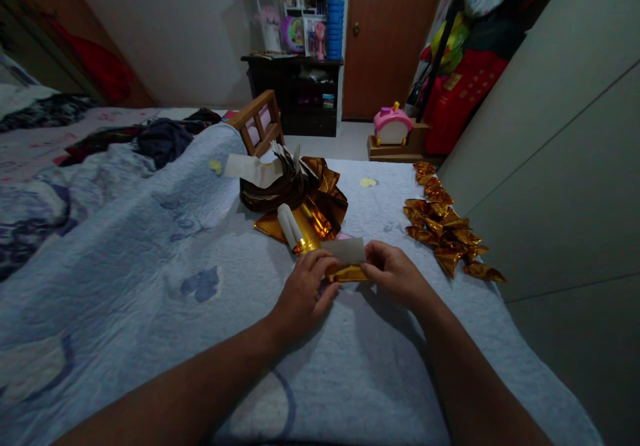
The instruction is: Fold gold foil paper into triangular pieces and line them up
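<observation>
A sheet of gold foil paper (345,253), white on its back and with a folded gold strip along its near edge, lies between my two hands. My left hand (307,289) pinches its left end, thumb below and fingers on top. At the right end, my right hand (393,269) grips it between thumb and fingers. Just beyond my left hand are rolled pieces of gold and white foil paper (289,226). Behind those sits a thick stack of foil paper (273,193), its leaves curling upward and some gold sheets fanned to the right.
Folded gold foil pieces (440,223) lie in a row along the bed's right edge. Beneath everything is a blue quilt (240,339). A wooden bed rail (257,123) rises at the far end. Past the foot are a pink toy house (393,126), a dark cabinet (295,99) and a door (390,39).
</observation>
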The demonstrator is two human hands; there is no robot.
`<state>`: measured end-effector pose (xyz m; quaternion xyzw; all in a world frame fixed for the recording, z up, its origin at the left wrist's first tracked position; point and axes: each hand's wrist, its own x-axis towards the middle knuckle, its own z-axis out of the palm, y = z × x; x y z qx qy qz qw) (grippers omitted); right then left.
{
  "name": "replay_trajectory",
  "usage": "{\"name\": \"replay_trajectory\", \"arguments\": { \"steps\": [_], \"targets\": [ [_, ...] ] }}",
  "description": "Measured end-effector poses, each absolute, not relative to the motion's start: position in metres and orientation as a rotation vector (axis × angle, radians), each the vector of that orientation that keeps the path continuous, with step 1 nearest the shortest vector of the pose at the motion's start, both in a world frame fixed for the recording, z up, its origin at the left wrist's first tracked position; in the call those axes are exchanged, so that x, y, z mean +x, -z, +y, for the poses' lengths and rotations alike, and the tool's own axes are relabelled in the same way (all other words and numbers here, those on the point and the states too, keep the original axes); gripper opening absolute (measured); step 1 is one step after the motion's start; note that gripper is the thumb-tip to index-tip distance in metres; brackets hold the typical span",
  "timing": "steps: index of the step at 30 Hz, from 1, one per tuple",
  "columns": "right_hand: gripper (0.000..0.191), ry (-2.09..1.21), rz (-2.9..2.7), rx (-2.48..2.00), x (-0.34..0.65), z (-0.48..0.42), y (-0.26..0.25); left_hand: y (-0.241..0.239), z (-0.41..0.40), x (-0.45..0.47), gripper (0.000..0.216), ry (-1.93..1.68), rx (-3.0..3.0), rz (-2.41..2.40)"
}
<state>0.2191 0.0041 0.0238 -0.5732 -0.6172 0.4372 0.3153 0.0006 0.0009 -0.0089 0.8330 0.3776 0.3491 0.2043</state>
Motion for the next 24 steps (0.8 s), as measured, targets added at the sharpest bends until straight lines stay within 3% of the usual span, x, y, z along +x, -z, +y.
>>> {"name": "replay_trajectory", "arguments": {
  "steps": [9, 24],
  "targets": [
    [0.02, -1.303, -1.37, -1.294, 0.221, 0.003, -0.031, 0.009, -0.004, 0.003, 0.047, -1.092, 1.758, 0.981],
    [0.027, -1.401, -1.301, -1.084, 0.218, 0.004, -0.02, 0.002, 0.003, 0.004, 0.017, -1.089, 1.304, 0.948]
  ]
}}
